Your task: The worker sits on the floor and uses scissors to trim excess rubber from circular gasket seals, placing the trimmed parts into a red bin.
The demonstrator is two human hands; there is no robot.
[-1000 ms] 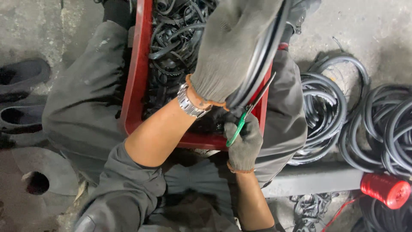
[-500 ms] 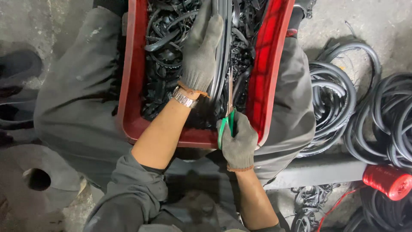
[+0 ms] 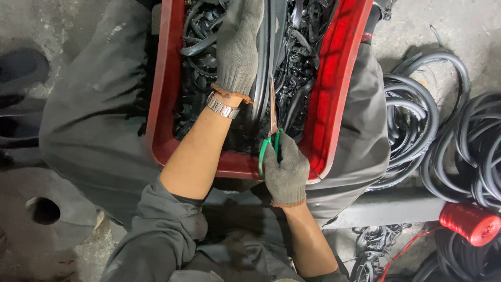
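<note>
- Black rubber strip point(image 3: 265, 62) ran lengthwise over the red crate point(image 3: 334, 89), which sat across the person's lap; the strip lay just right of the gloved left hand and passed down to the scissors.
- Left hand point(image 3: 239, 44), in a grey knit glove, was closed around the strip's upper stretch, palm down, pressing into the heap of black rubber offcuts point(image 3: 302, 62) filling the crate. A metal wristwatch point(image 3: 222, 106) showed at the cuff.
- Right hand point(image 3: 286, 172), also gloved, was clamped on green-handled scissors point(image 3: 271, 141) at the crate's near rim; blades pointed up along the strip. Whether they were biting the rubber, I could not tell.
- Hands stood apart, one at each end of the held stretch.
- Risk, as I judged it: blades aimed toward the left wrist, bare above the glove; a slip on tough rubber could carry them there.
- Loose offcuts might snag the blades.
- Beyond: coils of black hose point(image 3: 433, 120) on the concrete floor point(image 3: 454, 31), and a red spool point(image 3: 469, 223) by a grey bar.
</note>
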